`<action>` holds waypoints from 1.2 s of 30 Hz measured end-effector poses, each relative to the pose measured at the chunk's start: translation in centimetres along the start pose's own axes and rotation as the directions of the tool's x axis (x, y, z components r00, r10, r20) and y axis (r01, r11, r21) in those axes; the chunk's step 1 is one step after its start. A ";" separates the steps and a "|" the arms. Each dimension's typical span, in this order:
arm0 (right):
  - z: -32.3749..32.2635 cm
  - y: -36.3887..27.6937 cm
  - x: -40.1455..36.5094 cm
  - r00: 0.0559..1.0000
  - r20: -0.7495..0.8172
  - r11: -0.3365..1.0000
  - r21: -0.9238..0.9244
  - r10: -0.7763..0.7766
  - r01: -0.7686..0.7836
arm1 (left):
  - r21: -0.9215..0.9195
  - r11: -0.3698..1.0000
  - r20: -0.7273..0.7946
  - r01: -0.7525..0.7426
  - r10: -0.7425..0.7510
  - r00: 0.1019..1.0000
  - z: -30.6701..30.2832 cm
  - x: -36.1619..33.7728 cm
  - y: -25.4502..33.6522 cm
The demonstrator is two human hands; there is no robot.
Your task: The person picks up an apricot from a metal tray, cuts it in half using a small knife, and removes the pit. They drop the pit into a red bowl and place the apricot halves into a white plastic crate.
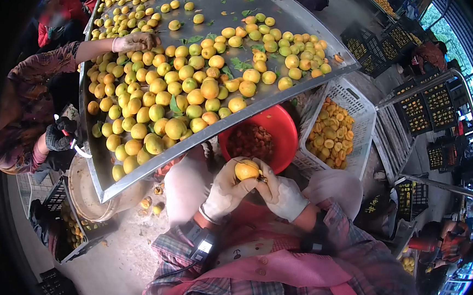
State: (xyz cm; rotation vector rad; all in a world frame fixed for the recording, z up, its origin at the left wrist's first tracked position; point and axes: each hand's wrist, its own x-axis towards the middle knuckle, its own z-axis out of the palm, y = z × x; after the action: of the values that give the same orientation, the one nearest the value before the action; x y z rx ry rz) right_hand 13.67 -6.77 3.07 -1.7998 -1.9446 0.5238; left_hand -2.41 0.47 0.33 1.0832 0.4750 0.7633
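A yellow-orange fruit (246, 170) is held in front of my lap, above the near edge of a red bowl (285, 130). My left hand (227, 189), in a pale glove, wraps round the fruit. Against the fruit's right side are the closed fingers of my right hand (283, 197), gloved too; something small and dark shows at its fingertips, too small to name. Reddish-brown pits (252, 141) lie in the bowl. Right of the bowl, a white crate (363, 110) holds halved orange fruit (330, 133).
A metal table (279, 10) bears many yellow fruits (189, 84). At the left a co-worker's gloved hand (137, 42) reaches over them; the other, dark-gloved hand (59, 134) is near a pale bucket (88, 192). Black crates (439, 104) stand at the right.
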 end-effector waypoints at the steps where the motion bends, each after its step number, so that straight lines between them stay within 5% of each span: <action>1: 0.0 0.0 0.0 1.000 0.008 1.000 -0.022 -0.009 0.009 | 0.000 1.000 -0.001 0.000 0.000 1.000 0.0 0.1 0.1; 4: 0.5 -0.6 0.6 0.990 -0.105 0.992 -0.099 -0.091 0.081 | -0.083 0.996 -0.040 0.016 -0.020 0.999 -0.5 0.2 0.4; 6: 1.6 -0.5 0.5 0.986 -0.159 0.998 -0.025 -0.060 0.056 | -0.253 0.952 -0.030 0.172 -0.185 0.982 -1.0 0.3 -0.3; 10: 2.3 0.2 0.3 0.970 -0.240 0.998 0.042 -0.039 0.050 | -0.258 0.950 -0.018 0.174 -0.184 0.983 -0.5 0.5 0.2; 15: -0.2 0.3 -0.1 0.998 -0.041 0.998 -0.049 -0.047 0.045 | 0.284 0.958 -0.081 -0.043 0.069 0.994 0.5 0.4 1.0; 17: 0.1 0.6 -0.3 1.000 -0.013 1.000 -0.023 -0.019 0.019 | 0.361 0.932 -0.108 -0.032 0.076 0.991 0.3 0.4 0.2; 19: 0.9 0.2 -0.1 0.994 -0.111 1.000 0.028 0.008 -0.005 | 0.034 0.999 -0.157 -0.028 0.033 0.987 0.8 0.5 0.4; 20: 1.4 0.1 0.1 0.994 -0.112 0.999 0.036 0.002 0.002 | 0.042 0.999 -0.163 -0.029 0.035 0.986 0.8 0.6 0.8; 22: 2.1 -0.3 0.4 0.987 -0.161 1.000 0.029 0.017 -0.013 | -0.258 0.966 0.022 0.034 -0.029 0.999 0.7 0.9 1.5; 27: 2.2 -0.6 0.4 0.985 -0.174 0.999 -0.049 -0.007 -0.002 | -0.138 0.990 -0.085 0.006 -0.018 0.996 0.3 0.6 -0.6; 29: 2.2 -0.3 -0.2 0.986 -0.163 0.993 -0.120 -0.036 0.017 | 0.257 0.966 -0.166 0.018 0.026 0.986 -0.2 0.3 -1.3; 32: 2.7 1.1 -1.2 0.996 -0.063 0.996 -0.062 0.060 -0.064 | 0.422 0.907 -0.142 0.005 0.061 0.988 -0.4 0.4 -2.2; 34: 2.5 0.9 -1.2 0.998 -0.026 0.999 -0.002 0.052 -0.052 | 0.172 0.984 -0.155 0.052 -0.025 0.988 0.0 0.1 -2.4; 35: 1.8 0.4 -1.0 0.995 -0.061 0.993 -0.097 -0.078 0.072 | 0.105 0.994 -0.156 0.033 -0.016 0.988 0.4 0.3 -1.7; 36: 2.1 0.5 -1.0 0.998 -0.059 1.000 0.002 -0.015 0.015 | 0.179 0.984 -0.174 0.023 0.009 0.985 0.6 0.5 -1.1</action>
State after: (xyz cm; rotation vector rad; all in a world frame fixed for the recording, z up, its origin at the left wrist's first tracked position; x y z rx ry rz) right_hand 12.98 -7.64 0.94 -1.7780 -1.9152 0.4627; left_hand -1.35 0.21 -0.42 1.1872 0.7070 0.8241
